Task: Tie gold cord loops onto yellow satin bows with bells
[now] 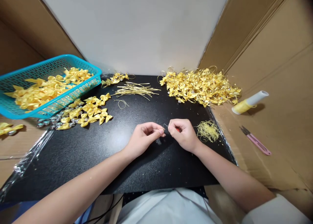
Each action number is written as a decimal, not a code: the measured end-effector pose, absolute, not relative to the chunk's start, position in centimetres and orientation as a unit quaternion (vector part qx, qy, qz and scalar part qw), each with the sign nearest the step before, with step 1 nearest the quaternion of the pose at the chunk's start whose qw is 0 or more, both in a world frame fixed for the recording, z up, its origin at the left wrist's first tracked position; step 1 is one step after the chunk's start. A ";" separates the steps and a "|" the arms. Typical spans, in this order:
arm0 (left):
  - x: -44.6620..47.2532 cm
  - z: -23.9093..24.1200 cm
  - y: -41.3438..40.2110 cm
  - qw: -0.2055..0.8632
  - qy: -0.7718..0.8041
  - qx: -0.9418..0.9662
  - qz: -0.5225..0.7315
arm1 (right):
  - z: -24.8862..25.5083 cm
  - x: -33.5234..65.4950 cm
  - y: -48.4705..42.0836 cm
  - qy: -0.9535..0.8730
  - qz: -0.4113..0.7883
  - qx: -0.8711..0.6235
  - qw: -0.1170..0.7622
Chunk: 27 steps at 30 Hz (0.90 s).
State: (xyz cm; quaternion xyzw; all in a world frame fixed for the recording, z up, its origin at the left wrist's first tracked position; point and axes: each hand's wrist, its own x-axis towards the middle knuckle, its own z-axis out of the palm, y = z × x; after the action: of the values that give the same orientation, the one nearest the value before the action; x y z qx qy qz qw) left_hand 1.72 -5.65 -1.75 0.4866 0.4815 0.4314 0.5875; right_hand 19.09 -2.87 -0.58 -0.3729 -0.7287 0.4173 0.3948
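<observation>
There are no words, numbers, labels or signs to read here.

Fine thread point(166, 125): thin, pale, a short span pinched between fingertips of my left hand point(143, 136) and right hand point(184, 134), over the black mat point(97, 152), right of centre.
</observation>
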 end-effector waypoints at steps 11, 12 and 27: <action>1.8 -1.9 -5.6 0.595 0.479 0.477 0.434 | -0.9 19.0 -2.8 -0.730 0.412 -0.383 0.388; 1.8 -1.9 -5.7 0.597 0.478 0.475 0.435 | -0.9 19.0 -2.8 -0.730 0.411 -0.384 0.388; 1.8 -1.9 -5.6 0.603 0.478 0.465 0.437 | -1.0 19.0 -2.8 -0.730 0.413 -0.388 0.383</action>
State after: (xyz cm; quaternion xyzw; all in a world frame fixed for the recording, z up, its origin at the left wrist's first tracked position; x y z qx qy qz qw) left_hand 1.81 -5.65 -1.90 0.4655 0.4780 0.4367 0.6034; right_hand 19.01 -2.84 -1.02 -0.3882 -0.7295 0.4130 0.3827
